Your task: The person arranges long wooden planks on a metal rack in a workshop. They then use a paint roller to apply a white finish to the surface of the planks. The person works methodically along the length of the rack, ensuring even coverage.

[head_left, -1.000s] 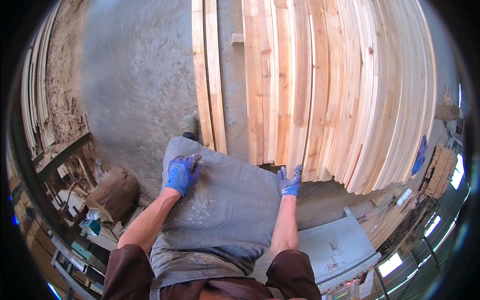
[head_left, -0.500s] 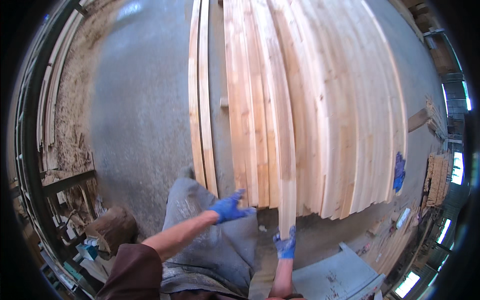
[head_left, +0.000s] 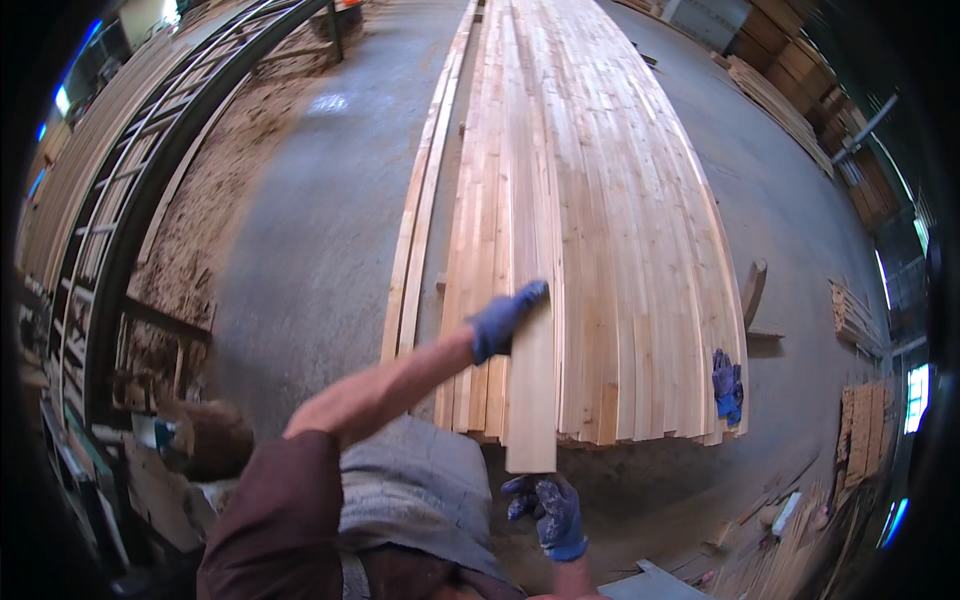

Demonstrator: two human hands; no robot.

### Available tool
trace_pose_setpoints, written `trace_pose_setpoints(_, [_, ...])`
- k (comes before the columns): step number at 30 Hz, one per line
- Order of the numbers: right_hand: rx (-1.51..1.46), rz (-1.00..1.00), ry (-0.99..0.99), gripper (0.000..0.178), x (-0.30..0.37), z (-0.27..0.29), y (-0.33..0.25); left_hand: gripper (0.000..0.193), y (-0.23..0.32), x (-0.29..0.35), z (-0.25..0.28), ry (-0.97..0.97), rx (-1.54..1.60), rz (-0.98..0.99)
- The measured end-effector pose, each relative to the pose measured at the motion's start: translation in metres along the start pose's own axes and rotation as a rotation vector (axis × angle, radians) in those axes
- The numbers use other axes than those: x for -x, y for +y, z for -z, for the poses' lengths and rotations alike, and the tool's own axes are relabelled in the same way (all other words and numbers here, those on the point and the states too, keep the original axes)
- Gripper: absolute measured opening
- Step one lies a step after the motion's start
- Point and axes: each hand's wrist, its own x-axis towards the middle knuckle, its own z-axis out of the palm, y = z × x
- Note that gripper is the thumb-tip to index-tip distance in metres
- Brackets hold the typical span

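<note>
We record, as the largest surface, a grey, smooth concrete floor [head_left: 330, 200] with a whitish shine toward its far left. On it we see a broad row of long, pale, straight wooden boards [head_left: 630, 250], laid side by side; their near ends form an uneven edge. Near the floor's left edge we note a long, dark green metal rail frame [head_left: 128, 235], and just beside it a strip of loose brown sawdust [head_left: 205, 180].

Along the row's left edge, apart from it, two narrow, pale wooden strips [head_left: 408, 265] run parallel on the floor. One long, flat, pale wooden board [head_left: 532, 400] points lengthwise over the row, left of its middle, its squared end projecting past the near edge. We cannot tell whether that end is raised clear of the boards below.

At the near left we observe a grey, dusty cloth apron [head_left: 420, 480] and, farther left on the floor, a thick, brown, round log [head_left: 215, 435].

The two hands are well apart. We find the blue-gloved left hand [head_left: 505, 320] across the projecting board's left edge, fingers over its upper face; firmness of hold cannot be judged. The blue-gloved right hand [head_left: 550, 515] is just below the board's near end, fingers partly curled; contact cannot be determined.

Smallest item: crumpled violet and blue gloves [head_left: 728, 385], lying near the row's near right corner.
</note>
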Motion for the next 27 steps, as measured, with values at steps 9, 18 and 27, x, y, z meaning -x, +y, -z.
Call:
trace_pose_setpoints(9, [0.158, -0.234, -0.288, 0.036, -0.079, -0.041, 0.055, 0.065, 0.051, 0.244, 0.142, 0.102, -0.354, -0.012])
trace_pose_setpoints(18, [-0.069, -0.46, -0.592, 0.057, -0.325, -0.256, 0.115, 0.053, -0.039, 0.457, 0.29, 0.301, -0.095, 0.333])
trace_pose_setpoints(27, [-0.213, -0.438, -0.418, 0.078, -0.551, -0.501, 0.076, 0.032, -0.098, 0.568, 0.414, 0.569, 0.183, 0.192])
